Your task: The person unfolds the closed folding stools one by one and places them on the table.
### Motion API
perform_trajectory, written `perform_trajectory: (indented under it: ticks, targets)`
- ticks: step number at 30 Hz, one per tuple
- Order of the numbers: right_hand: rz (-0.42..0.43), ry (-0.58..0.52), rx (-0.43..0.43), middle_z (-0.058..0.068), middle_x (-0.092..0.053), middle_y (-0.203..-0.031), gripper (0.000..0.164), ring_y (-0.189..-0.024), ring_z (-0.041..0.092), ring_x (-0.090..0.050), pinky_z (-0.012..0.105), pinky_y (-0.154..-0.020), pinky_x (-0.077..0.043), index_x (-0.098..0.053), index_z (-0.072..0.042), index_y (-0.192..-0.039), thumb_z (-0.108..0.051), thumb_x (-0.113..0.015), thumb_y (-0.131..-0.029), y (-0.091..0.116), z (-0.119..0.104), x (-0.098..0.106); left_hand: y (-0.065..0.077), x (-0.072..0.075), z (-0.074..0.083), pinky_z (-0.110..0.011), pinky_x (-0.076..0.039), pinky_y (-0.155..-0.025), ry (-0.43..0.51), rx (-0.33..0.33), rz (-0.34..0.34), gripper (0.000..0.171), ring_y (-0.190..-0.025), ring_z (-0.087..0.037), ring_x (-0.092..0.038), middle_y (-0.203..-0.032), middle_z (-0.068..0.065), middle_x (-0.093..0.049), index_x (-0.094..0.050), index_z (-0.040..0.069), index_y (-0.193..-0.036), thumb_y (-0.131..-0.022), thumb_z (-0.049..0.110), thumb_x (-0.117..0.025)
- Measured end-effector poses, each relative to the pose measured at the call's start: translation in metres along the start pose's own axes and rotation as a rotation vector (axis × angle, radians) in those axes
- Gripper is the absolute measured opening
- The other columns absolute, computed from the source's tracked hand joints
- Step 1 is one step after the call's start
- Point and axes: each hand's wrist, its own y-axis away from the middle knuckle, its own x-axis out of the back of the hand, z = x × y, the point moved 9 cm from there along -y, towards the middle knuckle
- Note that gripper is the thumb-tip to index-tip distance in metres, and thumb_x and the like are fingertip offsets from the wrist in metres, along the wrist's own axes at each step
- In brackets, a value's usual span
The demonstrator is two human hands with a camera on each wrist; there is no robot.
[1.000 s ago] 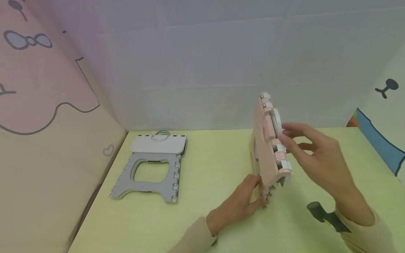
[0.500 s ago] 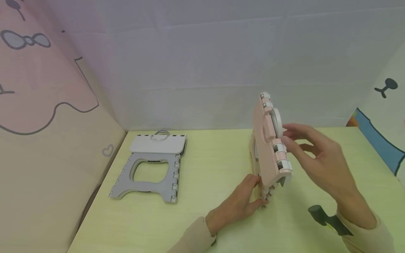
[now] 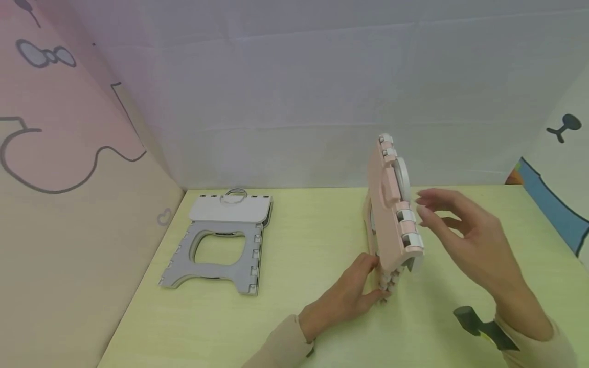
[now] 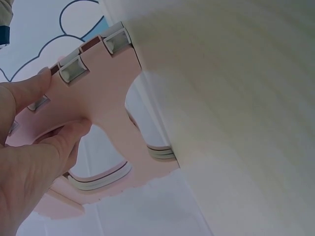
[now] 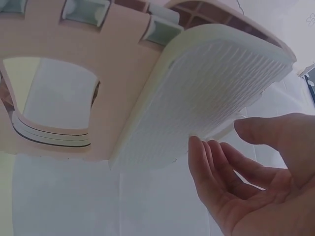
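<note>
A pink and white folding stool [image 3: 386, 214] stands folded on its edge at the right of the table, its top panel tilted away from the legs. My left hand [image 3: 342, 299] grips the leg frame low down, thumb on the hinged edge and fingers through the opening in the left wrist view. Close to the white carry handle [image 3: 403, 179] hovers my right hand [image 3: 476, 237], fingers loosely bent and a small gap showing in the head view. The ribbed white underside [image 5: 206, 93] of the panel faces that hand in the right wrist view.
A grey and white folding stool [image 3: 216, 260] lies flat on the left of the pale yellow-green table [image 3: 303, 235]. Behind the table hangs a light cloth wall [image 3: 294, 92]. A dark strap mount [image 3: 483, 327] sits at the right sleeve.
My right hand has drawn back slightly to the right from the stool's handle, letting go of it. The left hand and the pink stool stay as they were.
</note>
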Motion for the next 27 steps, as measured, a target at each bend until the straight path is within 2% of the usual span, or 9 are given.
perform_trajectory:
  ticks: [12, 17, 23, 27]
  targets:
    - [-0.047, -0.001, -0.046, -0.013, -0.065, -0.120, 0.032, -0.108, -0.004, -0.058, 0.003, -0.087, -0.045, -0.065, -0.009, -0.132, -0.006, -0.067, -0.100, 0.012, 0.019, -0.005, -0.001, -0.001, -0.001, -0.018, -0.039, -0.109, -0.012, 0.013, -0.003, 0.055, -0.122, -0.019, -0.054, -0.128, -0.013, -0.053, -0.041, -0.001, -0.134, -0.092, 0.007, -0.077]
    - [-0.077, 0.015, -0.076, -0.007, -0.065, -0.122, 0.031, -0.107, -0.005, -0.057, 0.003, -0.087, -0.045, -0.064, -0.009, -0.131, -0.009, -0.067, -0.101, 0.017, 0.028, -0.010, -0.001, -0.001, -0.001, -0.019, -0.038, -0.111, 0.006, 0.033, -0.017, 0.055, -0.126, -0.019, -0.052, -0.130, -0.013, -0.052, -0.041, 0.000, -0.134, -0.093, 0.007, -0.076]
    - [-0.126, 0.024, -0.077, 0.009, -0.065, -0.128, 0.035, -0.109, -0.009, -0.054, 0.001, -0.088, -0.043, -0.062, -0.009, -0.135, -0.007, -0.067, -0.100, 0.024, 0.038, -0.015, -0.001, -0.001, -0.002, -0.019, -0.038, -0.112, 0.024, 0.052, -0.025, 0.055, -0.128, -0.019, -0.052, -0.131, -0.013, -0.051, -0.041, 0.000, -0.135, -0.093, 0.006, -0.076]
    - [-0.135, 0.020, -0.079, 0.006, -0.064, -0.128, 0.036, -0.109, -0.009, -0.054, 0.002, -0.088, -0.043, -0.062, -0.009, -0.135, -0.005, -0.067, -0.100, 0.025, 0.042, -0.017, -0.001, -0.001, -0.001, -0.020, -0.037, -0.112, 0.027, 0.059, -0.029, 0.056, -0.129, -0.019, -0.052, -0.131, -0.013, -0.050, -0.040, 0.000, -0.135, -0.093, 0.007, -0.076]
